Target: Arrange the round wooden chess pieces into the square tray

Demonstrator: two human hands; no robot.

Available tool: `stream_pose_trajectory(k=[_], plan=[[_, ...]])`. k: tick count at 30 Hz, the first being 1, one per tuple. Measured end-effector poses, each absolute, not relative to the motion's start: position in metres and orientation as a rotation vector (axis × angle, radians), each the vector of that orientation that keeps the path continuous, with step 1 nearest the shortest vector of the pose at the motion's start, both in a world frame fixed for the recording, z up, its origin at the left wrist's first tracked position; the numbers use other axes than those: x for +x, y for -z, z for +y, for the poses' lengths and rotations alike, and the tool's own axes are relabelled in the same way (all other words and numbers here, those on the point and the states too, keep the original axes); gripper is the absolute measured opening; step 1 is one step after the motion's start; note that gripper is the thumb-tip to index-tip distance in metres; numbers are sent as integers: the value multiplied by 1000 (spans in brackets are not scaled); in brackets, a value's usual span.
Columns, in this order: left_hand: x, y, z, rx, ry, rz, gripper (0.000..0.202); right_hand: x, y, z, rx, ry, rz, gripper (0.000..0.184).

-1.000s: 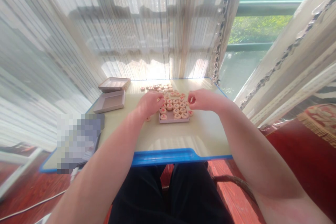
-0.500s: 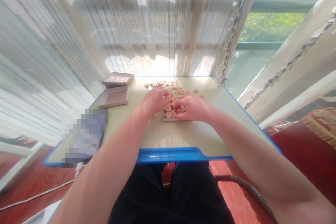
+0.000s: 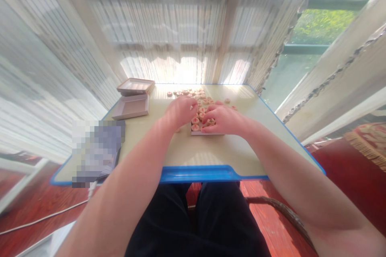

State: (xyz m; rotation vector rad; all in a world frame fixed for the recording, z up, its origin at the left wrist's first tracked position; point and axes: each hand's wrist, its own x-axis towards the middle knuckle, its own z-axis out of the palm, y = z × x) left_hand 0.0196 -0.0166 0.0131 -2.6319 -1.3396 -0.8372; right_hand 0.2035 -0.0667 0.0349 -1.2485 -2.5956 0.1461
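A shallow box (image 3: 208,133) on the table holds round wooden Chinese chess pieces with red and black characters. My right hand (image 3: 226,119) reaches over it from the right. Its thumb and fingers are apart and curve down among the pieces; a black-marked piece (image 3: 211,121) shows between them. At the box's left side hovers my left hand (image 3: 181,110), fingers bent together, with whatever is between the tips too small to make out. Red-marked pieces (image 3: 195,121) line the box's left edge. More loose pieces (image 3: 197,92) lie beyond both hands, partly hidden by them.
Two shallow open cartons, one farther back (image 3: 136,85) and one nearer (image 3: 131,106), are at the table's left. A pixelated dark flat object (image 3: 102,148) lies at the front left. The table has a blue rim (image 3: 197,173). Curtains (image 3: 181,28) hang behind.
My right thumb and fingers have spread a little apart over the box. My left hand stays beside it. The whole view has shifted slightly.
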Motion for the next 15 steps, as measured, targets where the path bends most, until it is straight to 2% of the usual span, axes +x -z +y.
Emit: stream_pose_trajectory(k=[2, 8, 15], plan=[[19, -13, -17, -2633, 842, -1339, 26, 204, -37, -68, -1197, -146, -2620, 16], [21, -15, -19, -2653, 847, -1335, 26, 207, -36, -67, -1081, -180, -2661, 33], [22, -17, -21, -2668, 860, -1346, 26, 203, -43, -73, -1213, -213, -2654, 28]])
